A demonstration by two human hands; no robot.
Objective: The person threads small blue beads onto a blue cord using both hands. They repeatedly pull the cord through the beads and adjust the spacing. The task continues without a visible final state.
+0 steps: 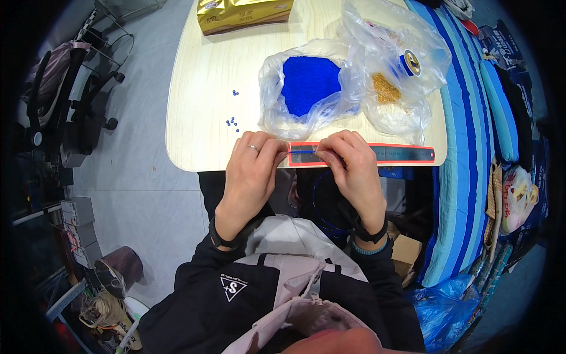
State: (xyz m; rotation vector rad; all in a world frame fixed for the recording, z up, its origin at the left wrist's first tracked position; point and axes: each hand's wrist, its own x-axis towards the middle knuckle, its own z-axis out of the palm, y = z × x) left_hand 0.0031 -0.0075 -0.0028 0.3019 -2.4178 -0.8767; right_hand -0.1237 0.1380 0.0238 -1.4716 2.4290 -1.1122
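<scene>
A thin blue cord is pinched taut between left hand and right hand, at frame centre, over a red-edged grey ruler. Judged light, limp, slippery; best gripped at the ends.

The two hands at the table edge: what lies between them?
In the head view, a taut blue string spans from left hand to right hand, over the red-edged ruler.

Looking like a lived-in home room, likely a bedroom: blue striped bed running beside a small pale table, clothes and bags piling on it, office chair and clutter crowding the tiled floor.
</scene>
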